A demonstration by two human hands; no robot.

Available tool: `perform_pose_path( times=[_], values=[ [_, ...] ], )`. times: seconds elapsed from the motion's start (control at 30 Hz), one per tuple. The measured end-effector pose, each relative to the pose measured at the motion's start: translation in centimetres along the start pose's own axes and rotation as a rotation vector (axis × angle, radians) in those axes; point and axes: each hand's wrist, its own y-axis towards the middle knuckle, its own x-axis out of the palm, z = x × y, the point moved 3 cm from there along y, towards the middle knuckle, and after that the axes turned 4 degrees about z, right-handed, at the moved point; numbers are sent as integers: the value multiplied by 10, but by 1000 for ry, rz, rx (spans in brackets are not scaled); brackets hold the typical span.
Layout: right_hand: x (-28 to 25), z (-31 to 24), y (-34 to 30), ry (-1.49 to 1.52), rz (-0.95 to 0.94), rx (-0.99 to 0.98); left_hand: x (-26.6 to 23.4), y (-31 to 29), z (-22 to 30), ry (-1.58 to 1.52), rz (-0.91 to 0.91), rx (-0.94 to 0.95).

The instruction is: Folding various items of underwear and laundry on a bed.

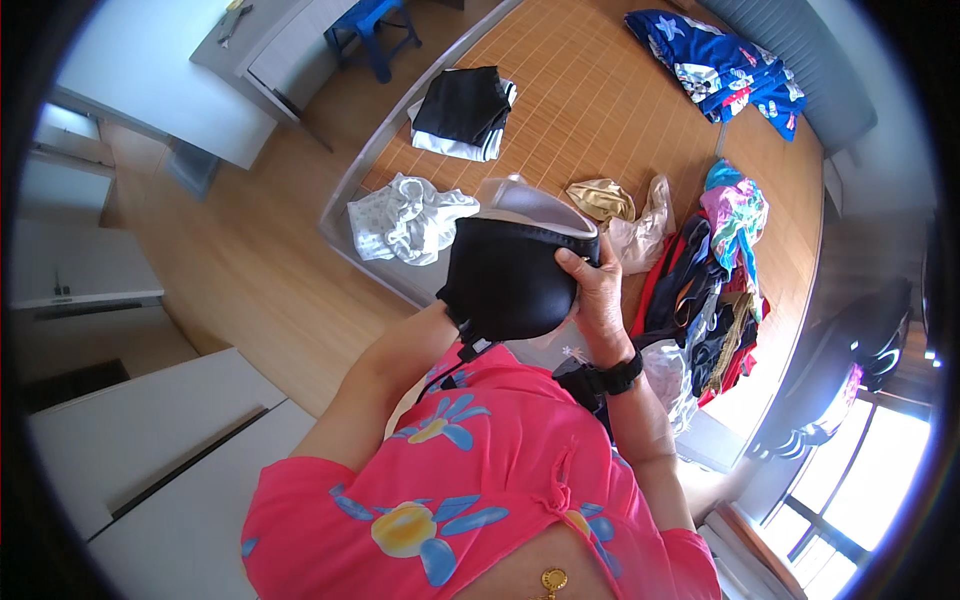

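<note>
In front of my chest I hold a black bra [508, 282] with smooth moulded cups and a pale inner lining. My right hand [598, 298] grips its right edge, thumb pressed on the outer side; the other fingers are mostly hidden behind it. My left forearm [395, 352] reaches up to the bra's lower left side, where the left hand disappears behind the black cup. Dark straps hang from the bra near my pink shirt. Just beyond the bra, a crumpled white garment [405, 222] lies on the bed's edge.
The bed carries a brown slatted mat [570, 90]. On it lie folded black clothing [462, 105] over white pieces, a tan garment [600, 198], a beige garment [645, 228], a mixed clothes heap [700, 290] and blue patterned fabric [720, 75]. A blue stool [372, 30] stands beyond.
</note>
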Motion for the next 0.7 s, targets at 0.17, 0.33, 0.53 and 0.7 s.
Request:
perform_pose_path(
  times=[0.17, 0.33, 0.53, 0.7],
  values=[
    [-10, 13, 10, -39, -10, 103, -9, 1, 6, 14, 6, -38],
    [-24, 10, 15, -262, 20, 14, -13, 5, 2, 27, 14, -78],
    [-45, 18, 15, -256, 66, 0, -18, 9, 1, 73, 27, -136],
    [-67, 21, 17, 116, 65, 106, -27, 15, 5, 159, 91, -166]
  ],
)
